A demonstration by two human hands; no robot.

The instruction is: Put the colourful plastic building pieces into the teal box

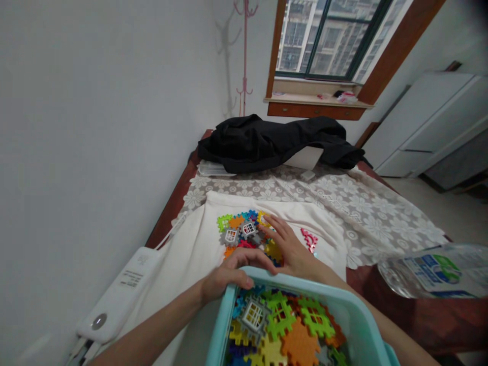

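A light teal plastic bin (305, 282) stands close in front of me, filled with colourful interlocking plastic building pieces (280, 315). My left hand (232, 274) grips its far left rim, thumb on the edge and fingers curled over the far side. Beyond the bin, more interlocking pieces (248, 229) lie in a pile on a white cloth (198, 254). Spread over the right side of that pile, my right hand (287, 244) touches pieces with its fingers stretched out. A pink curved piece (309, 240) lies apart to the right.
A clear plastic bottle (438, 272) lies on its side at the right. A white power strip (120, 292) is at the left by the wall. Black clothing (267, 140) covers the table's far end, beside a white box (305, 157). A patterned tablecloth (366, 213) lies underneath.
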